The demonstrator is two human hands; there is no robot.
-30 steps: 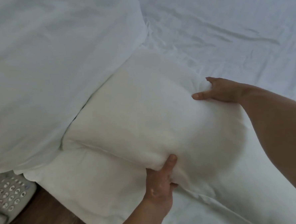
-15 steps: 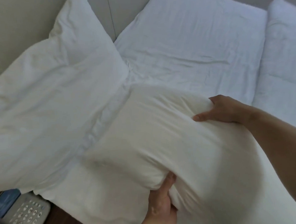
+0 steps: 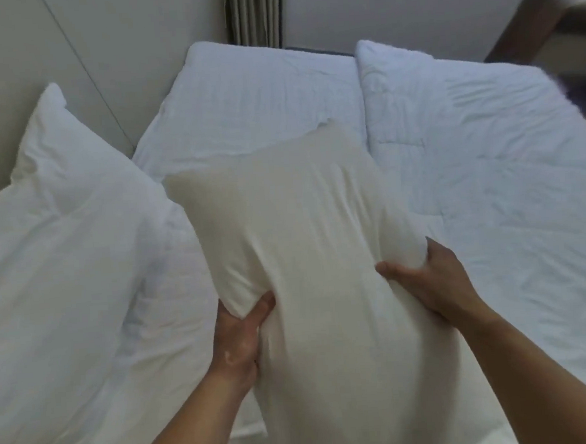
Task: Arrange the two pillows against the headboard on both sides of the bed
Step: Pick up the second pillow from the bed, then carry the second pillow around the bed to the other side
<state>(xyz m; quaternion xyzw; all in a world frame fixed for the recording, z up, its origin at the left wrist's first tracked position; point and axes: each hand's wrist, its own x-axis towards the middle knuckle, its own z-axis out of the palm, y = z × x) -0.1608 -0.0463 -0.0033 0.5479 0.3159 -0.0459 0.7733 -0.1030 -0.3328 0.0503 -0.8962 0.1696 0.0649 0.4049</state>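
A cream-white pillow is lifted above the bed, long side pointing away from me. My left hand grips its left edge and my right hand pinches its right edge. A second, whiter pillow leans against the pale headboard on the left side of the bed. The white bed sheet lies bare beyond the held pillow, next to the headboard.
A folded white duvet covers the right part of the bed. A curtain hangs past the far end of the bed. Dark wooden furniture stands at the top right.
The held pillow has come up off the bed and turned lengthwise away from me. My view has lifted, so the far side of the bed and the duvet show.
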